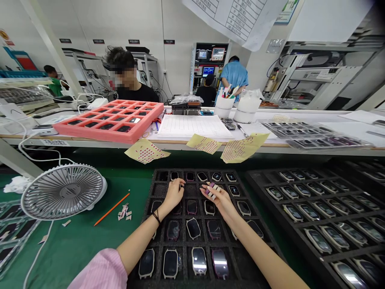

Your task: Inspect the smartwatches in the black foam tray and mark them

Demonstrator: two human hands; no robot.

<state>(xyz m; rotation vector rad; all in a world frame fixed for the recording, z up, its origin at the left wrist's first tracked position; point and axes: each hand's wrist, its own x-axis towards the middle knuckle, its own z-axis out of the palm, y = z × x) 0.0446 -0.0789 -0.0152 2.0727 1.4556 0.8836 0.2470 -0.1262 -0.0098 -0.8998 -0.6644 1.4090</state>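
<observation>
My left hand (174, 193) is over the upper left of a black foam tray (250, 263), its fingers curled together at a small dark thing too hidden to name. To its right, my right hand (221, 201) holds several small purple and white pieces (212, 190) in a row between thumb and fingers. Square watch faces (193, 228) with dark screens sit in the tray's compartments, some framed in silver, others in purple. A few lit watch faces (216, 176) are in the back row.
A second black tray (278, 224) of watch faces is on the right. On the left are a fan (64, 192), an orange stick (111, 209) and small scraps (124, 212). A raised shelf (180, 145) behind bears a pink foam tray (132, 135). People are beyond.
</observation>
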